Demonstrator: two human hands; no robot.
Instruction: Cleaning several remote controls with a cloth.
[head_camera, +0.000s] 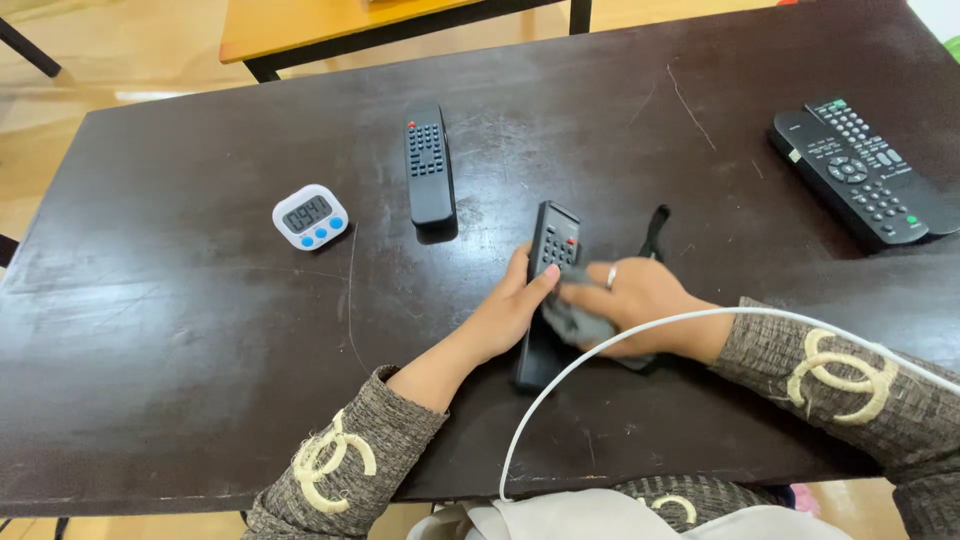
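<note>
While a white timer (310, 216) sits toward the table's (150, 330) left edge and a black remote (429, 165) lies nearer the far edge, the left hand (505, 310) clasps the held remote (548, 290) mid-table, long axis running near to far. From its right, the right hand (640, 300) presses a grey cloth (580, 322) onto it, fingers closed; two remotes (860, 170) rest at the far right corner

head cam | high, close — facing down (dark table (200, 330))

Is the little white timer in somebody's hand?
No, the white timer sits alone on the dark table, while the left hand and right hand are on a remote.
</note>
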